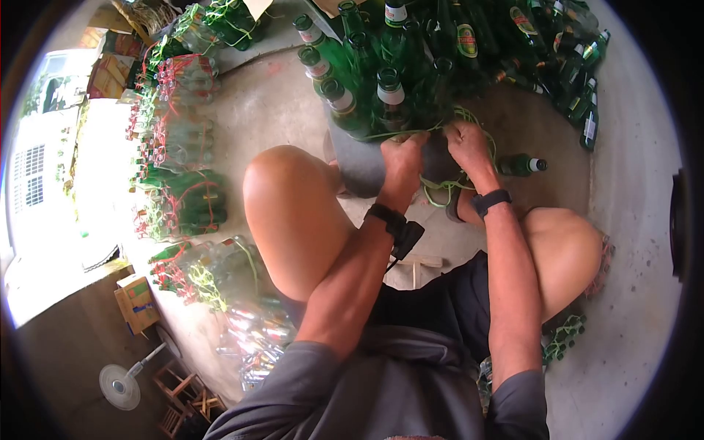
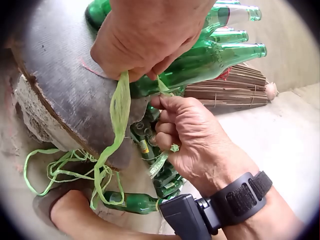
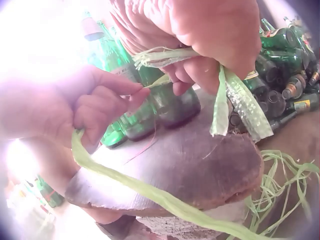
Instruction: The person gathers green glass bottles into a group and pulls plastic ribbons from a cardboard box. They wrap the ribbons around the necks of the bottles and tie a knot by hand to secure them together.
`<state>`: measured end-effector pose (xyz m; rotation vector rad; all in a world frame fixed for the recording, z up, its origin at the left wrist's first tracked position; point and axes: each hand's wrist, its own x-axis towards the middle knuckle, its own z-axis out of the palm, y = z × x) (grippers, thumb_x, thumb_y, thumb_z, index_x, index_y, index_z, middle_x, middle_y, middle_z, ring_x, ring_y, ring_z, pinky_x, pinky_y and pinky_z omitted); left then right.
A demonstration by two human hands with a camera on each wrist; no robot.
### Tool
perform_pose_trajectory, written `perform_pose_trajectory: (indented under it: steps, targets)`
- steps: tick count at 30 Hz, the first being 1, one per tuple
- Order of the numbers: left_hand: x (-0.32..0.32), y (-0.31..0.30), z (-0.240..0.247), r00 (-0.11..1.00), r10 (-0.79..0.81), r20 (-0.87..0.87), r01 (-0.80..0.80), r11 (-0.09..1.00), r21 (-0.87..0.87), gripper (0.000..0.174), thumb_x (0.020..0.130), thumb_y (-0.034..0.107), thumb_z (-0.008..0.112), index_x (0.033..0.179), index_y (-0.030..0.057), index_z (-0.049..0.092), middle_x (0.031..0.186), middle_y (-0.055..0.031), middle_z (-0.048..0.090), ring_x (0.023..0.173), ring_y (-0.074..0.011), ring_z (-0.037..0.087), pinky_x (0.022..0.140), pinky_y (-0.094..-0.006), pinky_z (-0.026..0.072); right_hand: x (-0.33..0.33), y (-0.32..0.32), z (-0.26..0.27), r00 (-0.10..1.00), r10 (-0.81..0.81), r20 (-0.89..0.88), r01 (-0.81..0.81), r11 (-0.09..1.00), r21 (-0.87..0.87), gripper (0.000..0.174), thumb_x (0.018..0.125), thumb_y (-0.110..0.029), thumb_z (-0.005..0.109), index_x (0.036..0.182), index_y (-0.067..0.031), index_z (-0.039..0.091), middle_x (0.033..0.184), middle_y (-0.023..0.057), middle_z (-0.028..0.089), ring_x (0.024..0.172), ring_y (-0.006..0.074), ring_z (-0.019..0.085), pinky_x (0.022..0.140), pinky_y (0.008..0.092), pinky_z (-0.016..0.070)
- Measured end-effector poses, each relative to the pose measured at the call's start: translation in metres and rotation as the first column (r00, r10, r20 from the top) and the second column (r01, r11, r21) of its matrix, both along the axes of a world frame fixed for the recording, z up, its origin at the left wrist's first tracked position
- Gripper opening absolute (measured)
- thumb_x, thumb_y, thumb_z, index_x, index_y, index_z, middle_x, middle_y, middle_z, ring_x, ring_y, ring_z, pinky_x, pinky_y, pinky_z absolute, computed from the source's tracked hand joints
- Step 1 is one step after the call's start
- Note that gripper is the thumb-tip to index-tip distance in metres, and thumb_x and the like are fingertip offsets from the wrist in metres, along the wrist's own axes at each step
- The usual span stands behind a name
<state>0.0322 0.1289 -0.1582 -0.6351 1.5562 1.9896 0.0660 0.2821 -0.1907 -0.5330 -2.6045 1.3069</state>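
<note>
Upright green glass bottles (image 1: 343,103) stand grouped on a round dark board (image 1: 361,167). A light-green plastic strip (image 1: 374,137) runs along their near side, low down. My left hand (image 1: 403,155) grips the strip with curled fingers, and a long length (image 2: 119,112) hangs from it in the left wrist view. Beside it my right hand (image 1: 471,150) pinches another part between thumb and fingers. Short loose ends (image 3: 245,105) stick out of the right hand in the right wrist view. Between the two hands a short piece of strip (image 3: 161,81) is stretched.
A loose tangle of strip (image 1: 440,192) hangs at the board's right side. One green bottle (image 1: 522,165) lies on the floor near it. Many bottles (image 1: 572,66) are piled at the back right. Tied bundles of bottles (image 1: 187,132) line the left. A fan (image 1: 121,387) stands lower left.
</note>
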Motion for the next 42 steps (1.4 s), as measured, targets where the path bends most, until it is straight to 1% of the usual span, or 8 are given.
perform_pose_trajectory:
  steps: [8, 16, 20, 25, 29, 31, 38, 42]
  targets:
    - [-0.001, 0.005, -0.007, 0.999, 0.017, -0.028, -0.019, 0.998, -0.059, 0.017, 0.086, 0.009, 0.074, 0.095, -0.0036, 0.069, 0.059, 0.0035, 0.044, 0.045, -0.0085, 0.036, 0.042, -0.0288, 0.0265, -0.003, -0.001, -0.001, 0.999, -0.03, 0.045, 0.032, 0.998, -0.049, 0.016, 0.089, -0.014, 0.06, 0.083, -0.0005, 0.065, 0.078, 0.0255, 0.06, 0.07, 0.0434, 0.061, 0.063, 0.0456, 0.0476]
    - [0.015, 0.003, -0.015, 0.939, -0.192, -0.286, 0.156, 0.977, -0.146, 0.024, 0.092, 0.022, 0.071, 0.098, -0.0017, 0.075, 0.061, 0.006, 0.049, 0.051, -0.0057, 0.04, 0.045, -0.027, 0.0303, 0.022, -0.001, 0.009, 0.988, 0.097, 0.117, -0.061, 0.959, -0.278, 0.018, 0.092, -0.011, 0.057, 0.087, 0.0047, 0.064, 0.072, 0.0159, 0.06, 0.069, 0.0208, 0.058, 0.067, 0.0374, 0.0474]
    - [0.016, 0.002, -0.02, 0.92, -0.243, -0.309, 0.213, 0.969, -0.128, 0.029, 0.094, 0.026, 0.069, 0.103, -0.0006, 0.076, 0.061, 0.0054, 0.051, 0.051, -0.0047, 0.04, 0.045, -0.0263, 0.0308, 0.035, -0.005, 0.013, 0.991, 0.115, 0.072, -0.093, 0.962, -0.258, 0.021, 0.093, -0.013, 0.055, 0.086, 0.0049, 0.063, 0.069, 0.014, 0.057, 0.068, 0.0187, 0.056, 0.066, 0.0382, 0.0471]
    - [0.019, -0.001, -0.013, 0.923, -0.277, -0.267, 0.266, 0.961, -0.077, 0.028, 0.095, 0.025, 0.068, 0.105, -0.0003, 0.076, 0.06, 0.0053, 0.05, 0.05, -0.0046, 0.04, 0.045, -0.0256, 0.0307, 0.04, -0.007, 0.029, 0.904, 0.232, 0.36, -0.075, 0.913, -0.4, 0.024, 0.093, -0.016, 0.053, 0.084, 0.0045, 0.061, 0.073, 0.0153, 0.062, 0.07, 0.0226, 0.059, 0.07, 0.0392, 0.0487]
    - [0.019, -0.006, -0.008, 0.912, -0.309, -0.271, 0.287, 0.951, -0.116, 0.028, 0.095, 0.024, 0.068, 0.107, -0.0005, 0.075, 0.06, 0.0051, 0.05, 0.051, -0.0048, 0.041, 0.047, -0.0255, 0.0316, 0.036, -0.002, 0.028, 0.903, 0.225, 0.365, -0.091, 0.933, -0.347, 0.025, 0.094, -0.018, 0.054, 0.089, 0.0035, 0.066, 0.078, 0.0153, 0.067, 0.075, 0.0236, 0.063, 0.072, 0.0373, 0.05]
    - [0.019, -0.006, -0.01, 0.909, -0.322, -0.265, 0.298, 0.946, -0.128, 0.028, 0.095, 0.023, 0.068, 0.106, -0.0013, 0.076, 0.062, 0.005, 0.052, 0.053, -0.0049, 0.042, 0.048, -0.0259, 0.0325, 0.031, -0.006, 0.029, 0.999, 0.037, -0.031, -0.043, 0.974, -0.221, 0.026, 0.094, -0.021, 0.059, 0.096, 0.0015, 0.071, 0.082, 0.0154, 0.07, 0.077, 0.0231, 0.066, 0.074, 0.0351, 0.0508]
    - [0.017, -0.008, -0.01, 0.846, -0.361, -0.391, 0.281, 0.927, -0.248, 0.031, 0.096, 0.024, 0.067, 0.092, -0.006, 0.072, 0.071, 0.0043, 0.056, 0.066, -0.0066, 0.043, 0.055, -0.0292, 0.035, 0.009, -0.017, 0.02, 0.993, 0.101, -0.065, -0.117, 0.93, -0.349, 0.021, 0.09, -0.018, 0.068, 0.094, 0.0015, 0.074, 0.081, 0.0091, 0.071, 0.076, 0.0162, 0.064, 0.072, 0.0314, 0.0502]
    - [0.017, -0.011, -0.011, 0.827, -0.397, -0.398, 0.298, 0.91, -0.288, 0.032, 0.095, 0.024, 0.067, 0.086, -0.0064, 0.069, 0.07, 0.004, 0.054, 0.065, -0.0066, 0.041, 0.054, -0.0295, 0.0341, 0.005, -0.017, 0.021, 0.991, 0.063, 0.117, 0.009, 0.845, -0.534, 0.018, 0.089, -0.016, 0.069, 0.086, 0.0017, 0.073, 0.076, 0.0013, 0.066, 0.071, 0.0094, 0.057, 0.065, 0.0281, 0.0464]
